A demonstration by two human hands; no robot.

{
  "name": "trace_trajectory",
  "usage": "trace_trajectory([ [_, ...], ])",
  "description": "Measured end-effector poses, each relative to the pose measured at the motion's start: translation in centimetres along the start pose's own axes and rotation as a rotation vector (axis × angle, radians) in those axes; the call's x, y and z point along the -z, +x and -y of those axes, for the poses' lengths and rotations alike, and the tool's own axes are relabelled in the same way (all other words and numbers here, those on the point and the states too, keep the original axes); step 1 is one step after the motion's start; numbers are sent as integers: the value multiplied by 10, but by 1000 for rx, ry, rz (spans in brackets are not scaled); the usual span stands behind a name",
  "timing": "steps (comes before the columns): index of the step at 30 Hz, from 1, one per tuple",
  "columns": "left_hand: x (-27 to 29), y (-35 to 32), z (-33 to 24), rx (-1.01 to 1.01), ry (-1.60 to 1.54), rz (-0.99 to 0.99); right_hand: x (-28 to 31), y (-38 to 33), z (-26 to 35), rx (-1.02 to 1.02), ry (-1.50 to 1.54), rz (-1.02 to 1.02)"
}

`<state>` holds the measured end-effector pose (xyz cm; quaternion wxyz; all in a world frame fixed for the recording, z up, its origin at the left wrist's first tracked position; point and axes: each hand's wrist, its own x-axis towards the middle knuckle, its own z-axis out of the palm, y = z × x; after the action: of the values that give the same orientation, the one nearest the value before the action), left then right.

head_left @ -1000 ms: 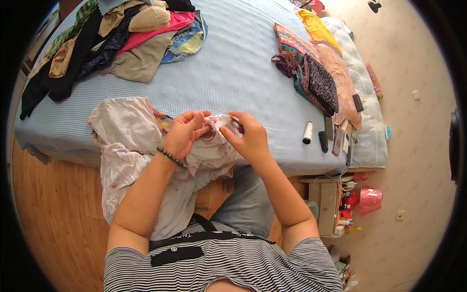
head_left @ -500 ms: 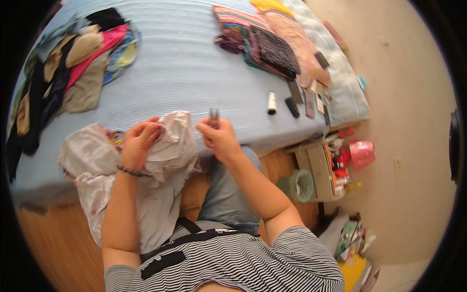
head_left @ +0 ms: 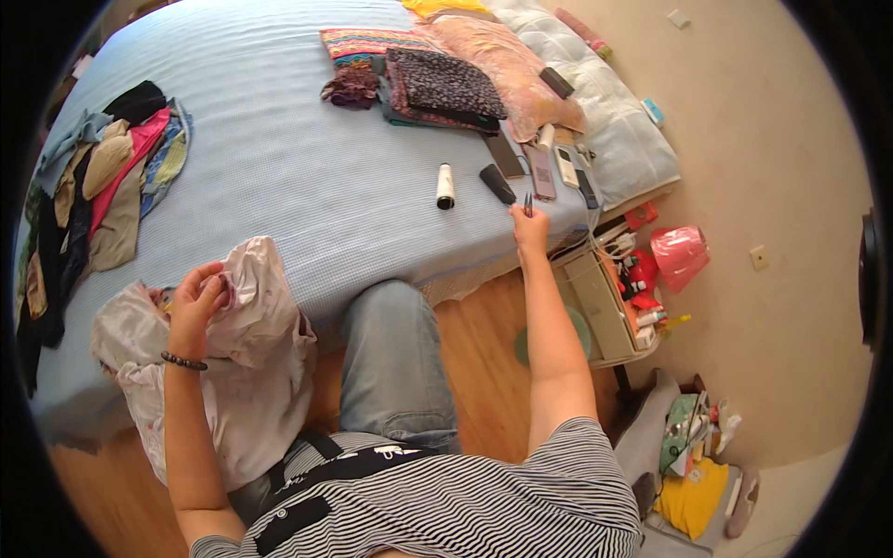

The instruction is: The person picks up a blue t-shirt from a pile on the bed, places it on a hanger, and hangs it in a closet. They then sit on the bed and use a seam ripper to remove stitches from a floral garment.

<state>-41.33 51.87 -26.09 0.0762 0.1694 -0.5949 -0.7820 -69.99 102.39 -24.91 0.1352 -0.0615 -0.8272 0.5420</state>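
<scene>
A crumpled white satin garment [head_left: 246, 349] lies over the bed's near edge and hangs down across my lap. My left hand [head_left: 195, 302] is closed on it, pinching a fold near a small coloured patch. Out to the right, my right hand [head_left: 530, 231] grips small thread snips [head_left: 528, 206], their two narrow blades pointing up and away from me. The hand is at the bed's front edge, close to a black case-like object [head_left: 497, 184]. A white spool of thread [head_left: 446, 186] stands or lies to its left; which one I cannot tell.
Mixed clothes [head_left: 112, 177] are heaped at the bed's far left. Folded dark patterned cloth [head_left: 442, 84] lies beside a peach pillow [head_left: 493, 60]. Phones and a remote sit near the right corner. Beyond stand a cluttered bedside cabinet [head_left: 595, 307] and a green bin [head_left: 567, 335].
My right hand has moved right with the snips, away from the garment toward the small objects. My left hand keeps its hold on the white fabric. The view has shifted rightward.
</scene>
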Motion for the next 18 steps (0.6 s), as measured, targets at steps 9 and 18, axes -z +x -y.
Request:
trace_trajectory([
  [9,86,-113,-33,-289,585,-525,-36,9,-25,329,-368,-185],
  [18,174,-155,16,-150,632,-793,-123,-66,43,323,-140,338],
])
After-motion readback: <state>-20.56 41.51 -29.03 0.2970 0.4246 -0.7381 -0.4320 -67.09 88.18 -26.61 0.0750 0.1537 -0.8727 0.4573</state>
